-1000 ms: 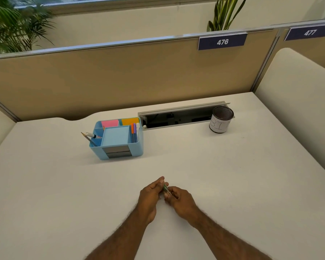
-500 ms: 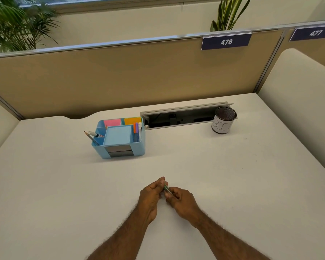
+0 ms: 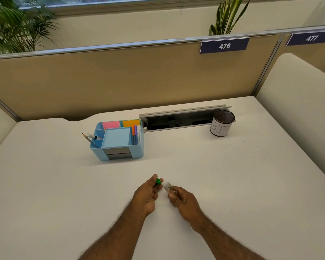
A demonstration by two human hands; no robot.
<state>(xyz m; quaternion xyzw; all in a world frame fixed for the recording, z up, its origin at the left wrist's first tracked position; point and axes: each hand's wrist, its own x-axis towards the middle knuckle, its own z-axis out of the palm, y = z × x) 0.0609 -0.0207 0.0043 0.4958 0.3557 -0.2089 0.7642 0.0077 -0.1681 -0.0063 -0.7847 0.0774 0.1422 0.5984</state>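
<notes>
Both hands hover low over the white desk point(image 3: 233, 184) near its front middle. My left hand point(image 3: 147, 193) pinches a small green piece point(image 3: 158, 181) between thumb and fingertips. My right hand point(image 3: 183, 199) holds a small clear, whitish piece point(image 3: 167, 185) in its fingertips, pointing toward the green one. A narrow gap separates the two pieces. Most of each piece is hidden inside the fingers, so I cannot tell what they are.
A light blue desk organiser point(image 3: 118, 142) with sticky notes, pens and a pencil stands at the back left. A mesh cup labelled BIN point(image 3: 222, 125) stands at the back right beside an open cable tray point(image 3: 180, 119). Beige partitions enclose the desk.
The hands were joined on one small green-tipped object; now they have drawn apart, the green piece staying in the left hand and the clear piece in the right.
</notes>
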